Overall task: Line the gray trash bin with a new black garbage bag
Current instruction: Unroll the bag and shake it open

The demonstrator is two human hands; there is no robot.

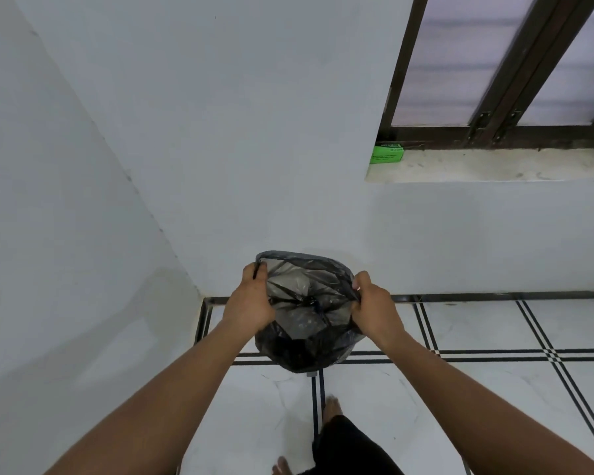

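The black garbage bag [306, 323] already hangs over the gray trash bin [271, 254] by the wall; left hand [251, 299] and right hand [374, 303] pinch its mouth at opposite sides, the far rim beyond both.

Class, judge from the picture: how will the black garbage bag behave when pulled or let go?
The black garbage bag is probably floppy: it creases and sags between the left hand and right hand. It looks thin and translucent, so likely light and tearable.
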